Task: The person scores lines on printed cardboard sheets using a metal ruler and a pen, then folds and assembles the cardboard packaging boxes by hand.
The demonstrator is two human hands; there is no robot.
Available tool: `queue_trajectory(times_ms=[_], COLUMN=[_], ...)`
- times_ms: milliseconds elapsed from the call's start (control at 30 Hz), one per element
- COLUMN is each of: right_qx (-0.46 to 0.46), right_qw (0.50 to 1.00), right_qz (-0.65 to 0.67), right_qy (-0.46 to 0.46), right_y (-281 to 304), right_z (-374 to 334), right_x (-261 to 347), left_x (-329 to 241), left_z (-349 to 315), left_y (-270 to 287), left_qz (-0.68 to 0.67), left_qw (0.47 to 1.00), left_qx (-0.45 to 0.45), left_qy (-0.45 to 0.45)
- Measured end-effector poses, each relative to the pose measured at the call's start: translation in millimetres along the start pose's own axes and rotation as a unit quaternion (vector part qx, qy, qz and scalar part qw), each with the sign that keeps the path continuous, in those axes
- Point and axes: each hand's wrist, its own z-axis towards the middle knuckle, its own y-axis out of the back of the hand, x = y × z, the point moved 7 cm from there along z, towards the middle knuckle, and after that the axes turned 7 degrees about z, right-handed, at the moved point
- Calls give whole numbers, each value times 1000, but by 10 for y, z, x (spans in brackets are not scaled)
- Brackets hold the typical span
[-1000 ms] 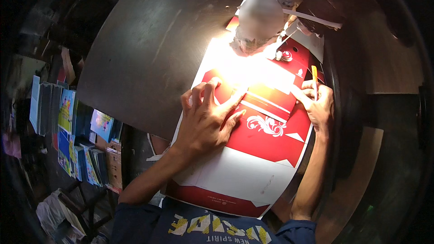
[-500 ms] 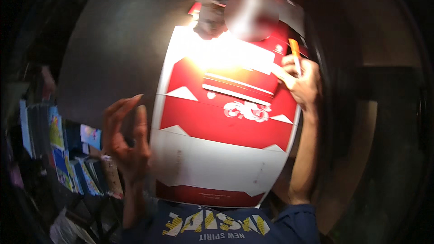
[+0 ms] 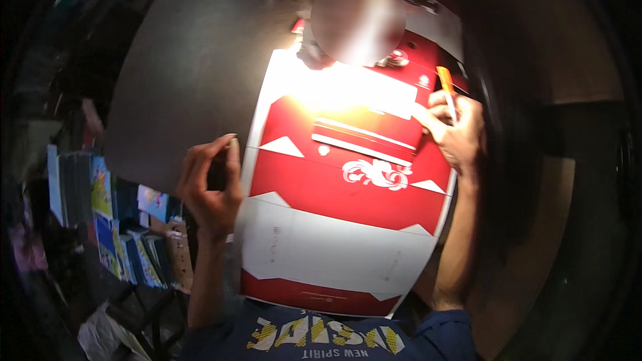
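Note:
A large printed sheet (image 3: 341, 247) with red and white panels lies lengthwise in front of me. On its far part rests a smaller red folded piece (image 3: 374, 137) with white bands, partly washed out by glare. My right hand (image 3: 458, 127) is at the right edge of the smaller piece, its thumb near that edge. Between its fingers an orange-and-white pen (image 3: 445, 80) stands up at a tilt. Left of the sheet my left hand (image 3: 214, 184) is raised, thumb and forefinger tips pressed together; whatever they pinch is too small to make out.
A round lamp head (image 3: 358, 20) hangs over the far end, its light glaring on the sheet. Dark tabletop (image 3: 180, 93) extends to the left. Lower left, several colourful booklets (image 3: 134, 247) stand in stacks, near a clear plastic bag (image 3: 107, 334).
My left hand's thumb and forefinger have come together from apart. The whole view has shifted slightly, and my right hand keeps its place by the smaller red piece with the pen.

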Motion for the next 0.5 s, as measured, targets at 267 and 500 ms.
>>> queue_trajectory(times_ms=[267, 500], right_qx=[28, 46], right_qw=[999, 999], right_qz=[-17, 11], right_qy=[-8, -13], right_y=[-8, 38], right_z=[11, 74], right_x=[26, -17], left_x=[4, 17], left_z=[-31, -14], left_y=[11, -4], left_qz=[1, -5], left_qw=[1000, 1000], left_qx=[-7, -7], left_qy=[-30, -6])
